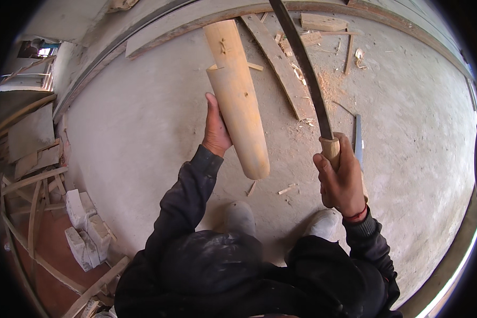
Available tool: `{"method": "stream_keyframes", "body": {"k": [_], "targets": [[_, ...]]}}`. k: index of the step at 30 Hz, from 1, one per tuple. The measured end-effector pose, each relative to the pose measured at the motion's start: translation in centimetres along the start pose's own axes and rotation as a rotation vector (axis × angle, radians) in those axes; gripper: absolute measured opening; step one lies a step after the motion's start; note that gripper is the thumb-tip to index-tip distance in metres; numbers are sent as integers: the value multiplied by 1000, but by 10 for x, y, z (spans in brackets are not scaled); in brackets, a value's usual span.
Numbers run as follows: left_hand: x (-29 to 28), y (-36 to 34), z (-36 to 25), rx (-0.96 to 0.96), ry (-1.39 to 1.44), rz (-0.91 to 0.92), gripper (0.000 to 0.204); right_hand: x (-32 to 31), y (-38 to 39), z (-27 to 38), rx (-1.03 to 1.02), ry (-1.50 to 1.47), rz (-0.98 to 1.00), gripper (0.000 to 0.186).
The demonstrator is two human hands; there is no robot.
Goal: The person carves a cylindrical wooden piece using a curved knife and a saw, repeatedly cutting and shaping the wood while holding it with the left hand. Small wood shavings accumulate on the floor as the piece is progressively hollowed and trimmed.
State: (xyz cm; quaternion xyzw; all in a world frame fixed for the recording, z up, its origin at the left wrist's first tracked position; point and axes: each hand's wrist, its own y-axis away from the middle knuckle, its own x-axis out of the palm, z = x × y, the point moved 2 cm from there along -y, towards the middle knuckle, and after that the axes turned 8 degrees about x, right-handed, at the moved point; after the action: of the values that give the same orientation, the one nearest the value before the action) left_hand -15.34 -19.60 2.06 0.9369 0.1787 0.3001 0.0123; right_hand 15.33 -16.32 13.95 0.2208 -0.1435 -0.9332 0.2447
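My left hand (217, 130) grips a pale, rounded piece of wood (239, 106) from its left side; the thumb shows, while the fingers are hidden behind it. The wood leans with its narrower, stepped end away from me, and small dark knots mark its surface. In my right hand (344, 177) is a machete (310, 74), held by its wooden handle with the fingers wrapped round it. Its long dark blade points up and away, to the right of the wood and apart from it.
A long plank (278, 66) lies on the concrete floor beyond the wood, near shavings (331, 87) and a short board (323, 22). A narrow blue-grey blade-like tool (359, 138) lies beside my right hand. Broken white blocks (87, 228) and wooden strips (37, 212) sit at the left.
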Motion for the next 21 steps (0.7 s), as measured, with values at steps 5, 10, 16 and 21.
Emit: {"method": "stream_keyframes", "body": {"k": [5, 10, 16, 21], "targets": [[32, 7, -4, 6, -59, 22, 99, 7, -2, 14, -15, -3, 51, 44], [37, 1, 2, 92, -137, 92, 98, 9, -2, 5, -172, 142, 67, 42], [40, 14, 8, -252, -188, 21, 89, -2, -9, -49, -145, 323, -207, 43], [25, 16, 11, -403, -139, 17, 75, -15, -14, -139, -36, 470, -504, 42]]}}
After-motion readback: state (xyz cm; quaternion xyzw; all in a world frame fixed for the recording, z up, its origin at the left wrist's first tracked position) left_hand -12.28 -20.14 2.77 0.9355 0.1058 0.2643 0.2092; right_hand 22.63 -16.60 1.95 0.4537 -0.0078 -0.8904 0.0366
